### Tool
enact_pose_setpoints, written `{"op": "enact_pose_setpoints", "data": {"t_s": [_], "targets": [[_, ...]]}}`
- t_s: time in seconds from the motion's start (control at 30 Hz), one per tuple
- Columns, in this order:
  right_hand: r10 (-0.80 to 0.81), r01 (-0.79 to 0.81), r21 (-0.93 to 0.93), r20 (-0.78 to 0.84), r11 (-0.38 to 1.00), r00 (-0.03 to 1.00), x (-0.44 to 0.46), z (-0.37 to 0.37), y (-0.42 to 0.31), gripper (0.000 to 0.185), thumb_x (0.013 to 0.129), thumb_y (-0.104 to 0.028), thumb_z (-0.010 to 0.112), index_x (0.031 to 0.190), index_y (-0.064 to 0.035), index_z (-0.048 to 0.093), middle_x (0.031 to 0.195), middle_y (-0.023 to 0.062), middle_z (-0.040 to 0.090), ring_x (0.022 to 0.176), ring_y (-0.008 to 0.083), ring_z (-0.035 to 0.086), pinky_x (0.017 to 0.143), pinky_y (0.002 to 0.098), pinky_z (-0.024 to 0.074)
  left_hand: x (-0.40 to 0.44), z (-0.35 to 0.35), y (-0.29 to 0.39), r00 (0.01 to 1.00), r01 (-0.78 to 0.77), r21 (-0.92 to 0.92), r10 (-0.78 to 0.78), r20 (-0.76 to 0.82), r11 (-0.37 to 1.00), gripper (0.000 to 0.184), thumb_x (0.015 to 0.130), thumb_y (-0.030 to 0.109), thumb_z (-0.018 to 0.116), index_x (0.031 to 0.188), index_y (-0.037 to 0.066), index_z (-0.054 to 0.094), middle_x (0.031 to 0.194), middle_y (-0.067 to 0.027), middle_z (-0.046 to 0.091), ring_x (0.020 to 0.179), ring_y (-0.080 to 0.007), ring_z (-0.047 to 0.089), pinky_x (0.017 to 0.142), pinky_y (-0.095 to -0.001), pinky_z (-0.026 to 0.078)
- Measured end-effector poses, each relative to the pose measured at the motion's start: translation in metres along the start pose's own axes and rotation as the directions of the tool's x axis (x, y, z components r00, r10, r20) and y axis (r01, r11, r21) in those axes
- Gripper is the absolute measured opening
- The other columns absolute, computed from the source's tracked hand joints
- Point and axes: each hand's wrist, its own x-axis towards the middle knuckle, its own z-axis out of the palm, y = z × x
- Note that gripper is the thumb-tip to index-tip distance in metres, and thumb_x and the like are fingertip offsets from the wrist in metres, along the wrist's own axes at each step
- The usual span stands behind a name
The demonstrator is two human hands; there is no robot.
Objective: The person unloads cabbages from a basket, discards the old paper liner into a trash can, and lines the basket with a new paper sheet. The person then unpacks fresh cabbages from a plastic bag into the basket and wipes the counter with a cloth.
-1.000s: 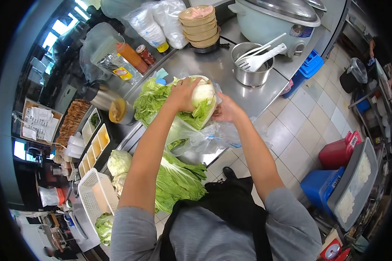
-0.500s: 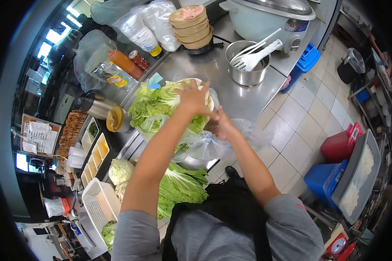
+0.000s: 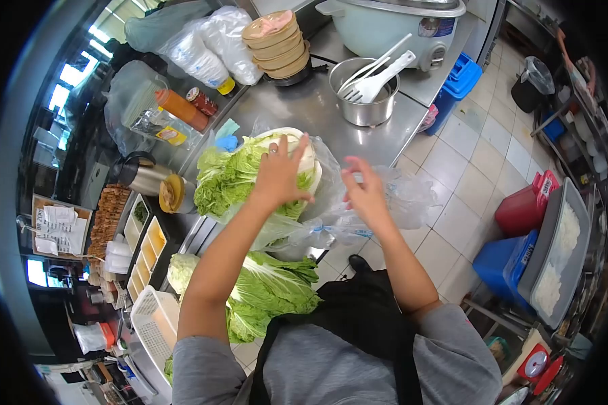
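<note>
A napa cabbage (image 3: 221,177) lies on the steel counter in front of me, on or partly inside a clear plastic bag (image 3: 405,201). Over the cabbage, my left hand (image 3: 280,174) is open with fingers spread; it touches or hovers just above the leaves. My right hand (image 3: 367,192) is open beside the cabbage, fingers apart and slightly curled, over the loose side of the bag. Whether it touches the plastic I cannot tell. Closer to my apron is another leafy napa cabbage (image 3: 273,295), with a paler cabbage head (image 3: 182,271) at its left.
A steel pot (image 3: 365,115) with white utensils stands at the back, near a large rice cooker (image 3: 392,34) and stacked round containers (image 3: 278,50). An orange sauce bottle (image 3: 182,109), a steel jug (image 3: 145,174) and a white basket (image 3: 154,324) line the left. The counter edge drops to tiled floor.
My hands have moved apart, the right one rightward from the cabbage's edge. The bag is spread farther right. The view has shifted slightly.
</note>
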Motion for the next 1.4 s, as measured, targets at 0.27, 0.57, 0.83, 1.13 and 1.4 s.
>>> {"op": "enact_pose_setpoints", "data": {"t_s": [0.27, 0.57, 0.83, 1.13, 1.4], "targets": [[0.326, -0.469, 0.437, 0.365, 0.767, 0.872, 0.037, 0.083, 0.056, 0.086, 0.082, -0.063, 0.045, 0.136, 0.0001, 0.023, 0.119, 0.0274, 0.043, 0.106, 0.0327, 0.048, 0.094, 0.0397, 0.0385, 0.060, 0.012, -0.069, 0.948, 0.306, -0.099, -0.294, 0.123, 0.947, 0.087, 0.077, 0.067, 0.045, 0.129, -0.003, 0.039, 0.127, -0.0277, 0.042, 0.109, -0.0423, 0.049, 0.092, -0.0460, 0.038], [0.262, -0.460, 0.717, 0.379, 0.523, 0.888, 0.037, 0.092, 0.080, 0.077, 0.082, -0.059, 0.051, 0.136, -0.0069, 0.031, 0.132, 0.0090, 0.042, 0.119, 0.0228, 0.042, 0.098, 0.0388, 0.0345, 0.075, 0.040, -0.126, 0.845, 0.462, -0.492, -0.198, 0.497, 0.738, 0.076, 0.080, 0.065, 0.042, 0.123, 0.002, 0.051, 0.122, -0.0254, 0.051, 0.114, -0.0366, 0.048, 0.095, -0.0387, 0.036], [0.212, -0.414, 0.711, 0.360, 0.569, 0.909, 0.040, 0.099, 0.094, 0.081, 0.078, -0.052, 0.063, 0.134, -0.0047, 0.031, 0.129, 0.0079, 0.044, 0.119, 0.0228, 0.042, 0.099, 0.0385, 0.0341, 0.064, 0.042, -0.105, 0.915, 0.404, -0.057, -0.402, 0.048, 0.913, 0.064, 0.084, 0.058, 0.045, 0.120, 0.005, 0.055, 0.122, -0.0126, 0.054, 0.109, -0.0213, 0.051, 0.094, -0.0323, 0.037], [0.247, -0.372, 0.687, 0.279, 0.624, 0.928, 0.040, 0.104, 0.090, 0.080, 0.075, -0.043, 0.071, 0.130, 0.0005, 0.032, 0.126, 0.0116, 0.045, 0.114, 0.0221, 0.047, 0.092, 0.0342, 0.0421, 0.079, 0.045, -0.135, 0.580, 0.759, -0.523, -0.037, 0.814, 0.388, 0.069, 0.077, 0.060, 0.054, 0.121, 0.007, 0.056, 0.122, -0.0155, 0.055, 0.110, -0.0230, 0.052, 0.095, -0.0325, 0.038], [0.213, -0.402, 0.711, 0.344, 0.577, 0.914, 0.038, 0.103, 0.090, 0.074, 0.082, -0.034, 0.066, 0.136, -0.0089, 0.024, 0.132, 0.0076, 0.040, 0.121, 0.0205, 0.039, 0.099, 0.0353, 0.0355, 0.085, 0.033, -0.123, 0.933, -0.004, -0.390, 0.144, 0.329, 0.921, 0.043, 0.083, 0.037, 0.052, 0.109, 0.004, 0.062, 0.107, -0.0115, 0.061, 0.103, -0.0235, 0.053, 0.090, -0.0320, 0.039]]}}
